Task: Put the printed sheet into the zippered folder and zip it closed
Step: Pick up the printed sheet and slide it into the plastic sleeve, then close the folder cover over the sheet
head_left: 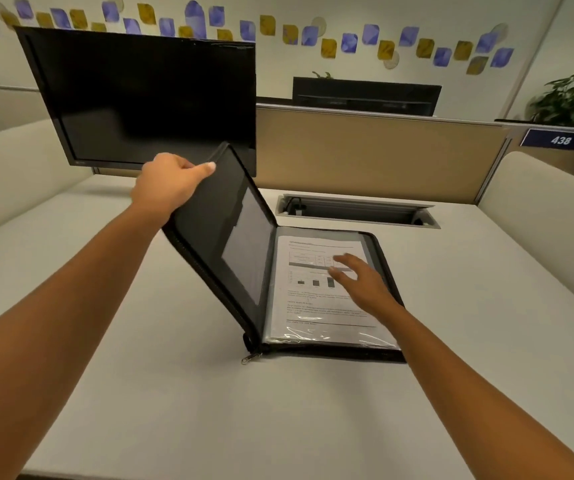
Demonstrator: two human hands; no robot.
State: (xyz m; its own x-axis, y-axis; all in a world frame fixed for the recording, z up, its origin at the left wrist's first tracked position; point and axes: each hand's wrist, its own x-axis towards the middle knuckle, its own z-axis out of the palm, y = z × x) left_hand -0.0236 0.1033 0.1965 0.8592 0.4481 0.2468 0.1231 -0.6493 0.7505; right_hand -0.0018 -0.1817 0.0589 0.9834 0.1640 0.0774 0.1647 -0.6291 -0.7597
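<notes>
A black zippered folder [223, 237] lies on the white desk, its right half flat and its left cover raised at a steep tilt. My left hand [168, 181] grips the top outer edge of that raised cover. The printed sheet [313, 299], with a table, small bar chart and text, lies inside on the right half among clear plastic sleeves. My right hand [361, 282] hovers over or rests on the sheet with fingers spread, holding nothing. The zipper pull [249, 358] hangs at the folder's near spine corner.
A dark monitor [140, 98] stands right behind the raised cover. A recessed cable tray [358, 211] is set in the desk [209, 410] behind the folder. A tan partition [382, 154] and cream side walls enclose the desk. A plant [573, 98] sits far right.
</notes>
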